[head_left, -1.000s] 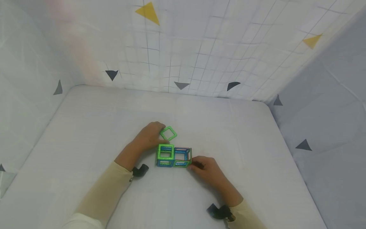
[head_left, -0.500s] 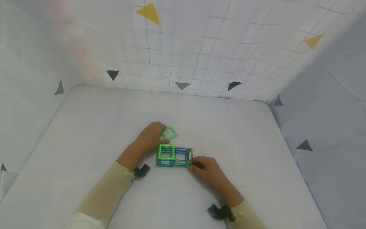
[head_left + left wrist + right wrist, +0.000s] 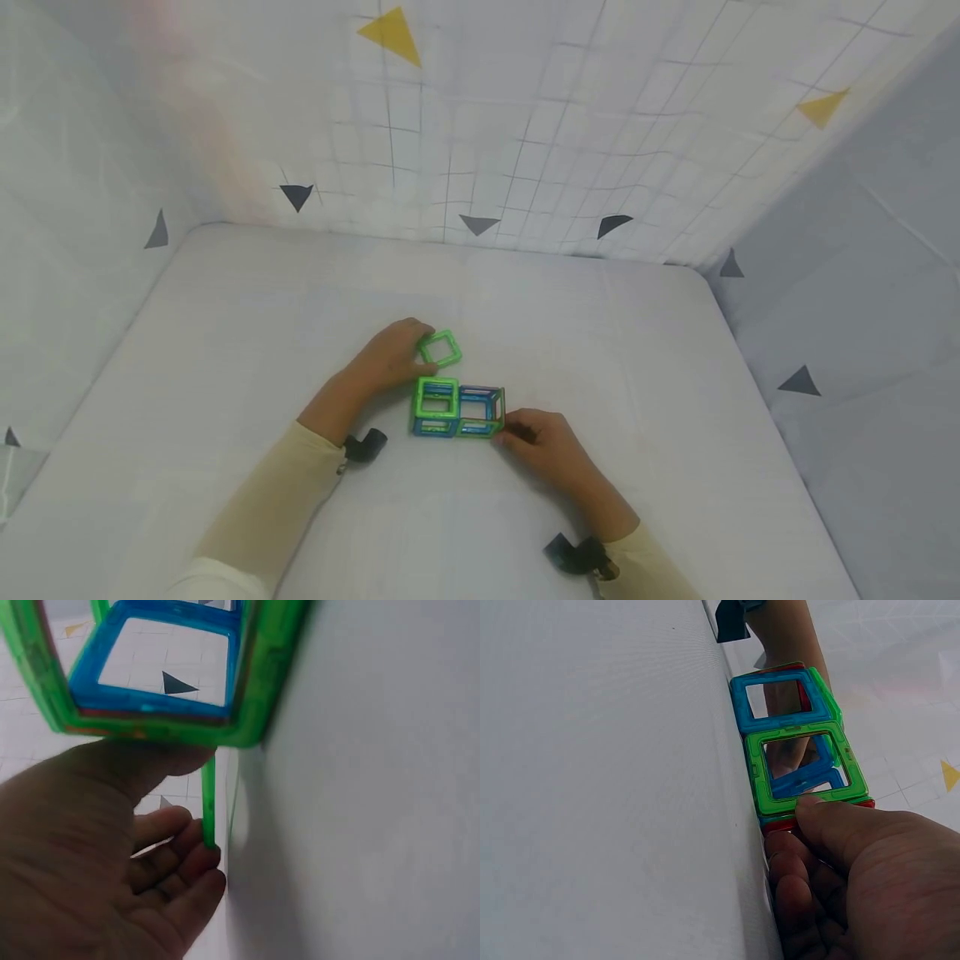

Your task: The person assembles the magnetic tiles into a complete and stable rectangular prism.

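In the head view, my left hand (image 3: 390,357) holds a loose green square magnetic tile (image 3: 455,345) between thumb and fingers, just behind a small frame of joined magnetic tiles (image 3: 457,407). From the left wrist, that green tile (image 3: 209,799) appears edge-on, thumb at one end and fingertips at the other. The joined tiles form two open cubes side by side in green, blue and some red. At their right end, my right hand (image 3: 551,446) pinches the structure. The right wrist view has the thumb on the lower edge of a green tile (image 3: 756,771), fingers curled below.
All of this rests on a white table (image 3: 600,350) with rounded far corners. Pale wall sheets with a grid and triangles (image 3: 476,223) stand behind it and on both sides. Each wrist carries a black camera mount (image 3: 365,446).
The left hand and the loose green tile have shifted slightly left, and the tile has turned a little. The right hand and the joined tiles stay put.
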Demonstrator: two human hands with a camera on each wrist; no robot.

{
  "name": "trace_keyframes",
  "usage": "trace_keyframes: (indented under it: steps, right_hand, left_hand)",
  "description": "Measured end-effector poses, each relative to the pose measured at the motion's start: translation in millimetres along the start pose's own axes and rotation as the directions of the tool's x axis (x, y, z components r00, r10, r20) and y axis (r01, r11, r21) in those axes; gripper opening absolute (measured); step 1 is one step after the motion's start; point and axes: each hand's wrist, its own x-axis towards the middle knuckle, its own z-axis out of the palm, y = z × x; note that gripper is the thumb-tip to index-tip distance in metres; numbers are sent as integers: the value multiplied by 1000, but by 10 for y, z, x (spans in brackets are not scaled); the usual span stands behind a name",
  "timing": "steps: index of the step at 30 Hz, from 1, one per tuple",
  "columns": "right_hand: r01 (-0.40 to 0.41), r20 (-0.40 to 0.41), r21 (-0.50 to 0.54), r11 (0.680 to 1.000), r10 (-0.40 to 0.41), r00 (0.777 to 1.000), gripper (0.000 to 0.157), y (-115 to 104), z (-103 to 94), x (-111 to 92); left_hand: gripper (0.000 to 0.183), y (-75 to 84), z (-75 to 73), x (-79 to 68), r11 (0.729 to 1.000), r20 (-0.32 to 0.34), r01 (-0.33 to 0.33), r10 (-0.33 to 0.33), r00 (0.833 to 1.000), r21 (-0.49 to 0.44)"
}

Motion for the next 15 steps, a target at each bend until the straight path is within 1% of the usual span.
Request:
trace_keyframes:
  steps: [3, 5, 9, 11, 15]
  right_hand:
    - [4, -2, -1, 1000, -4, 1000, 18, 6, 3, 5]
    - [8, -4, 7, 1000, -8, 1000, 19, 10, 4, 7]
    - [20, -9, 18, 1000, -20, 1000, 19, 18, 7, 9]
    - [23, -10, 16, 1000, -23, 1000, 19, 25, 10, 11]
    - [20, -9, 10, 1000, -20, 1000, 18, 38, 15, 13]
  left_hand:
    - [67, -7, -18, -16, 1000, -3, -19, 18, 1000, -16]
    - [65, -5, -36, -27, 999, -3, -47, 47, 999, -22]
    - [64, 26, -118, -65, 996, -2, -89, 89, 996, -20]
    - [63, 48, -168, -82, 995, -6, -98, 98, 995, -15]
    - [62, 92, -257, -114, 997, -2, -78, 78, 997, -10]
